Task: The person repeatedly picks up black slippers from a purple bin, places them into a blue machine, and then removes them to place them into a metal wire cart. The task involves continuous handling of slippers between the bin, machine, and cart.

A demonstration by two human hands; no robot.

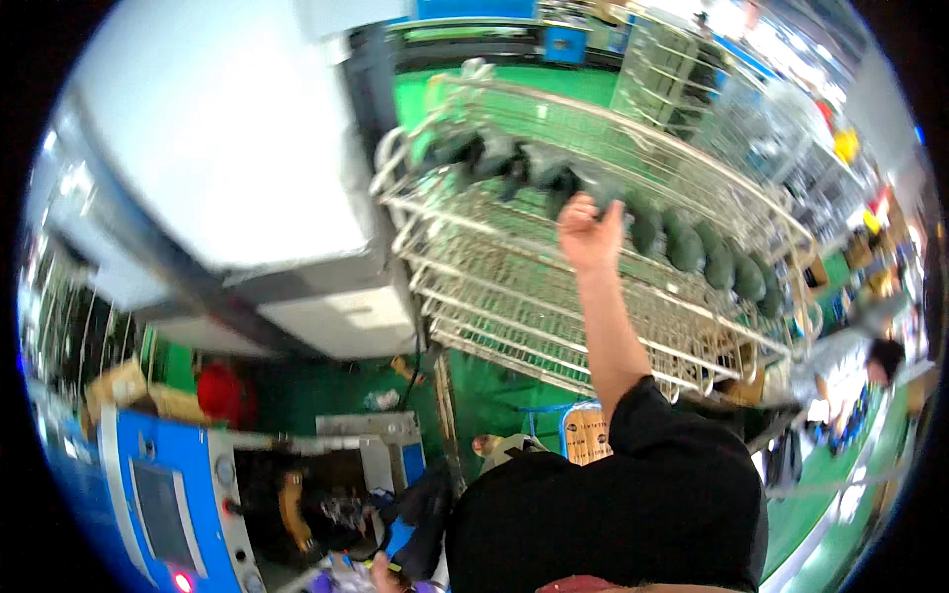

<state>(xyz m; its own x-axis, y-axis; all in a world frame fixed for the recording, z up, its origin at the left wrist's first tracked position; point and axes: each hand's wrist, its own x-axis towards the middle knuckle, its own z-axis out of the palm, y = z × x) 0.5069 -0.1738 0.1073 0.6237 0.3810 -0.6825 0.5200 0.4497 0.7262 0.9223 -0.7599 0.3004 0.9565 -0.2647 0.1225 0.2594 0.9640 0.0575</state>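
Observation:
My right hand (591, 233) reaches out over the top shelf of a wire rack (514, 232). Its fingers are curled, with the thumb raised, round the near end of a dark grey rounded piece (599, 184), blurred and partly hidden by the hand. A row of similar dark green rounded pieces (684, 242) runs to the right along the shelf, and darker ones (489, 158) lie to the left. Only part of my left hand (386, 573) shows at the lower edge, beside a dark bundle (420, 519) with blue on it; its fingers are not clear.
A blue machine panel (163, 504) with a screen and a lit red button stands at lower left. A large white cabinet (227, 119) borders the rack's left end. Behind the rack stand more wire racks (662, 69). A red round object (219, 392) sits near cardboard boxes (117, 387).

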